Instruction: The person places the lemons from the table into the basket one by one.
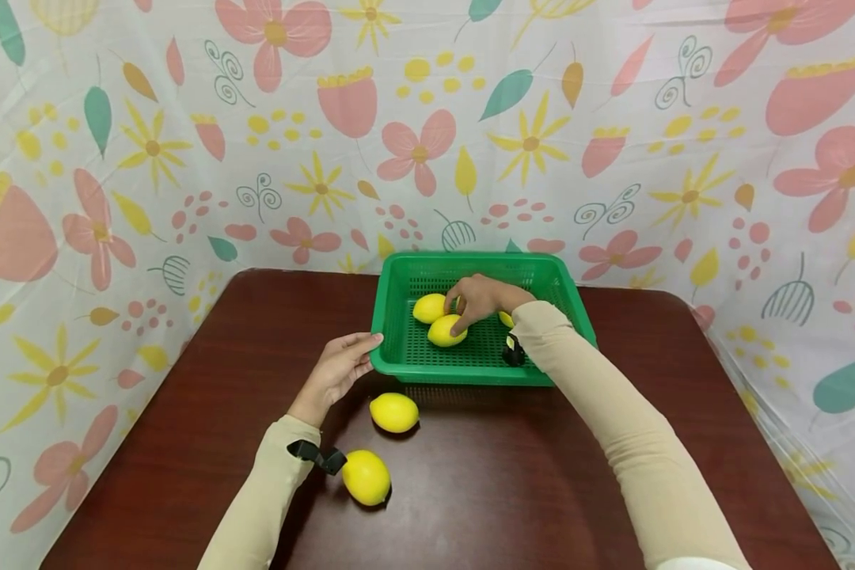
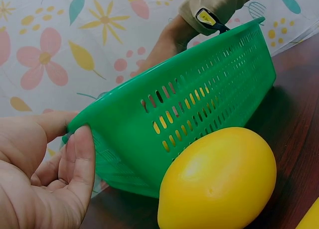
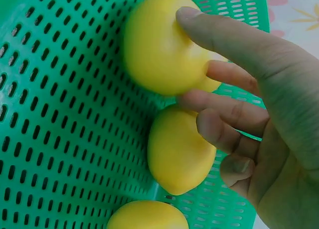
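Observation:
A green plastic basket (image 1: 392,368) with slotted walls stands at the back of the table. My left hand (image 1: 338,368) grips its near left corner by the rim, thumb and fingers on the corner in the left wrist view. Inside the basket my right hand (image 1: 483,297) pinches a lemon (image 1: 443,332), its thumb (image 3: 219,32) on the lemon's surface. Behind that lemon lies another lemon (image 1: 429,309), and more lemons (image 3: 182,154) show below the hand in the right wrist view. A lemon at the basket's right (image 1: 506,319) is mostly hidden by the right wrist.
Two lemons lie on the dark wooden table (image 1: 513,475) in front of the basket: one lemon (image 1: 395,412) close to its near wall, another lemon (image 1: 366,477) beside the left wrist strap (image 1: 317,455). A floral curtain (image 1: 427,119) hangs around the table's back and sides.

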